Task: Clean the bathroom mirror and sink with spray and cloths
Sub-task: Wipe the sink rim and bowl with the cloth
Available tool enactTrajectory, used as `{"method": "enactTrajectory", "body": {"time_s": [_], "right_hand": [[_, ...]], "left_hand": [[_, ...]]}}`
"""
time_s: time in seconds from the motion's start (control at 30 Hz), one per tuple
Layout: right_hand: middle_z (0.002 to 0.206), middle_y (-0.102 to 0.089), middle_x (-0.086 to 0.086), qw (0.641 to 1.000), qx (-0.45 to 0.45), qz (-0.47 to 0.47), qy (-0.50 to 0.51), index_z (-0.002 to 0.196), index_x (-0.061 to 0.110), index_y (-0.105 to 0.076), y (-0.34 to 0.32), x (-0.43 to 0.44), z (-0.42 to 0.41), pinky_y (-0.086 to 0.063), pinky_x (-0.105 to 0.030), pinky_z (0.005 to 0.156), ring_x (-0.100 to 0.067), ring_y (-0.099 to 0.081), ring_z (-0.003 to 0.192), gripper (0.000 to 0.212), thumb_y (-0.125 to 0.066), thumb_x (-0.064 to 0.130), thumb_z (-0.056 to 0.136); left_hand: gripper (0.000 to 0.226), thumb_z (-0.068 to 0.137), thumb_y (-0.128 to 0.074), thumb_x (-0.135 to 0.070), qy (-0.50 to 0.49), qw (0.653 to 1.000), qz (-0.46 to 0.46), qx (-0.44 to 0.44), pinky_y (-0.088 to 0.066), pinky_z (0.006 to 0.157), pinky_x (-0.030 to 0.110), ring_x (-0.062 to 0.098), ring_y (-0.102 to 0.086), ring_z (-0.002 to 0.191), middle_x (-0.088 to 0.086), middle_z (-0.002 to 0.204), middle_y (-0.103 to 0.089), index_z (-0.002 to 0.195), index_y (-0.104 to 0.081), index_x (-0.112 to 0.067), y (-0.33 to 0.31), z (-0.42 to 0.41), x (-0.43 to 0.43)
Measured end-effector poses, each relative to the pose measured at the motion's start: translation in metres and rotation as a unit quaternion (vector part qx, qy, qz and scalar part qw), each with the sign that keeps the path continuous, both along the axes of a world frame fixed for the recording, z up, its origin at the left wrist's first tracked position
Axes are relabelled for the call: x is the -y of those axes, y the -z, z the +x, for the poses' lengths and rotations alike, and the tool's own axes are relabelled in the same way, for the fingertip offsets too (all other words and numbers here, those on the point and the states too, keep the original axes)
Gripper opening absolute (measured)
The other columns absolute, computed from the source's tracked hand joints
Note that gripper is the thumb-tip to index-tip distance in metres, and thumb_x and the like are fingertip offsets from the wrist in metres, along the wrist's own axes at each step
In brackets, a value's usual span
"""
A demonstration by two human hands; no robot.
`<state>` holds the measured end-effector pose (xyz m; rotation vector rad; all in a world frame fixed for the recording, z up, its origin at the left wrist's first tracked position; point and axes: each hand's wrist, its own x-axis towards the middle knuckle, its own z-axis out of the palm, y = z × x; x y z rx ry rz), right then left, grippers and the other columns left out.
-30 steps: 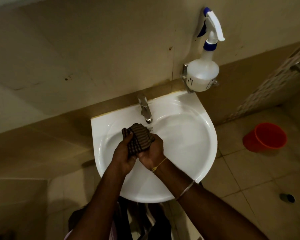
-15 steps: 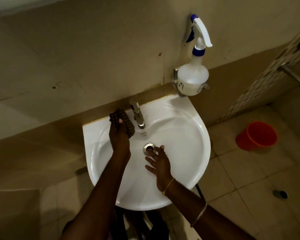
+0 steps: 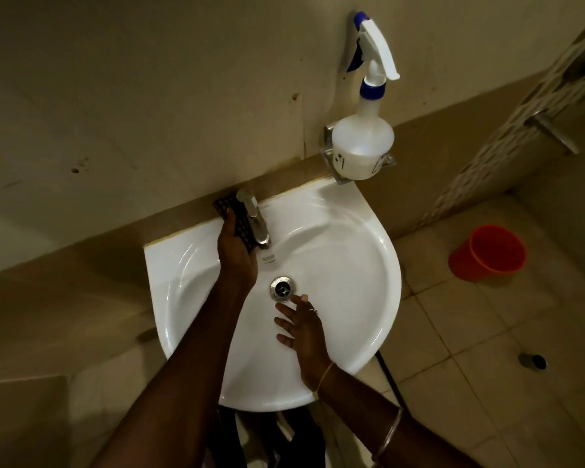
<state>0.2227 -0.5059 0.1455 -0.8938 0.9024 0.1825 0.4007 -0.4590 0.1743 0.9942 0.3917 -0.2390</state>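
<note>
- While the left hand [image 3: 238,256] grips the dark checked cloth [image 3: 238,219] and presses it to the left flank of the chrome tap [image 3: 258,228], the cloth covers only that side. Likely miss: the spout's right face and underside stay unwiped.
- The cloth's top corner sits at the back ledge, where the sink [image 3: 164,256] meets the tan wall band. A hard push could shove it into that seam and drag grime onto the white ledge.
- The tap lever lies right above the wiping hand. An upward stroke might knock it and start the water, soaking the cloth.
- The right hand [image 3: 301,329] holds nothing. Its fingers are spread over the basin, just below the drain [image 3: 282,288]. I cannot tell whether it touches the porcelain. If it leans there, prints are a risk on a wet basin.
- The spray bottle [image 3: 362,143] stands in the metal wall holder [image 3: 328,153] at the sink's back right corner, well apart from both hands. It looks top-heavy, and a blind reach could tip it into the basin.
- The mirror is not in view, so that half of the job cannot be judged.
</note>
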Motion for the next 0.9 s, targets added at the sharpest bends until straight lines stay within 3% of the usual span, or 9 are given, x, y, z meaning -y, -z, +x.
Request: {"method": "enactTrajectory", "body": {"time_s": [0.13,0.23,0.43,0.57,0.63,0.7,0.77,0.83,0.9], "right_hand": [[0.131,-0.068,0.001,1.0,0.01,0.0,0.004,0.146,0.023,-0.049,-0.004,-0.002,0.002,-0.052,-0.042,0.098,-0.023,-0.064,0.12,0.051,-0.029,0.052,0.109],[0.128,-0.07,0.0,1.0,0.002,0.0,0.011,0.144,0.023,-0.052,-0.003,-0.002,0.004,-0.054,-0.043,0.099,-0.023,-0.066,0.117,0.047,-0.034,0.048,0.109],[0.128,-0.071,-0.008,0.993,0.041,0.093,0.054,0.134,0.023,-0.065,-0.014,0.03,0.02,-0.054,-0.043,0.098,-0.027,-0.066,0.121,0.066,-0.05,0.071,0.09],[0.128,-0.07,-0.017,0.991,0.077,0.089,0.059,0.127,0.009,-0.068,-0.011,0.05,0.021,-0.058,-0.046,0.093,-0.035,-0.066,0.12,0.047,-0.072,0.036,0.088],[0.113,-0.074,-0.018,0.99,0.075,0.033,0.117,0.106,0.003,-0.068,-0.01,0.057,0.022,-0.061,-0.048,0.087,-0.038,-0.069,0.111,0.031,-0.08,0.018,0.082],[0.104,-0.076,-0.013,0.98,0.071,-0.105,0.154,0.099,0.007,-0.066,-0.015,0.064,0.024,-0.063,-0.047,0.083,-0.033,-0.072,0.104,0.019,-0.078,0.014,0.088],[0.108,-0.073,-0.008,0.943,0.08,-0.287,0.149,0.113,0.008,-0.062,-0.024,0.07,0.026,-0.062,-0.04,0.088,-0.024,-0.071,0.103,0.023,-0.073,0.016,0.094],[0.114,-0.07,-0.005,0.896,0.095,-0.416,0.122,0.126,0.01,-0.052,-0.026,0.077,0.035,-0.058,-0.039,0.094,-0.022,-0.068,0.107,0.03,-0.065,0.014,0.099],[0.14,-0.06,-0.001,0.845,0.131,-0.511,0.088,0.144,0.022,-0.04,-0.015,0.086,0.051,-0.046,-0.045,0.113,-0.026,-0.056,0.133,0.044,-0.052,0.009,0.103]], "left_hand": [[0.036,0.109,-0.041,-0.032,0.016,1.0,0.0,0.016,-0.051,0.093,0.042,0.028,-0.062,0.109,0.014,0.128,-0.064,0.137,-0.058,-0.017,-0.003,-0.036,-0.002],[0.04,0.109,-0.042,-0.029,0.025,0.999,-0.028,-0.003,-0.055,0.098,0.051,0.031,-0.068,0.106,0.017,0.124,-0.068,0.141,-0.054,-0.009,-0.003,-0.066,-0.008],[0.047,0.11,-0.04,-0.033,0.03,0.986,-0.041,-0.156,-0.048,0.11,0.051,0.036,-0.064,0.125,0.019,0.131,-0.069,0.14,-0.057,-0.001,0.009,-0.104,-0.016],[0.049,0.11,-0.041,-0.036,0.122,0.976,-0.004,-0.183,-0.051,0.105,0.051,0.037,-0.064,0.124,0.02,0.131,-0.069,0.138,-0.059,-0.001,0.011,-0.097,-0.012],[0.047,0.109,-0.042,-0.037,0.194,0.965,0.058,-0.17,-0.055,0.099,0.047,0.034,-0.068,0.116,0.018,0.122,-0.073,0.133,-0.063,-0.002,0.005,-0.091,-0.007],[0.038,0.108,-0.047,-0.028,0.216,0.957,0.114,-0.158,-0.057,0.097,0.047,0.031,-0.071,0.106,0.016,0.113,-0.075,0.129,-0.064,-0.001,0.002,-0.087,0.0],[0.033,0.105,-0.053,-0.021,0.2,0.955,0.147,-0.16,-0.054,0.1,0.046,0.03,-0.07,0.106,0.017,0.118,-0.073,0.13,-0.064,-0.001,0.006,-0.085,0.004],[0.031,0.105,-0.054,-0.018,0.177,0.955,0.171,-0.166,-0.057,0.091,0.038,0.03,-0.068,0.112,0.016,0.125,-0.071,0.13,-0.064,-0.005,0.008,-0.085,0.002],[0.028,0.104,-0.055,-0.02,0.152,0.958,0.176,-0.169,-0.058,0.079,0.029,0.027,-0.069,0.113,0.012,0.122,-0.072,0.128,-0.066,-0.009,0.012,-0.087,-0.006]]}}
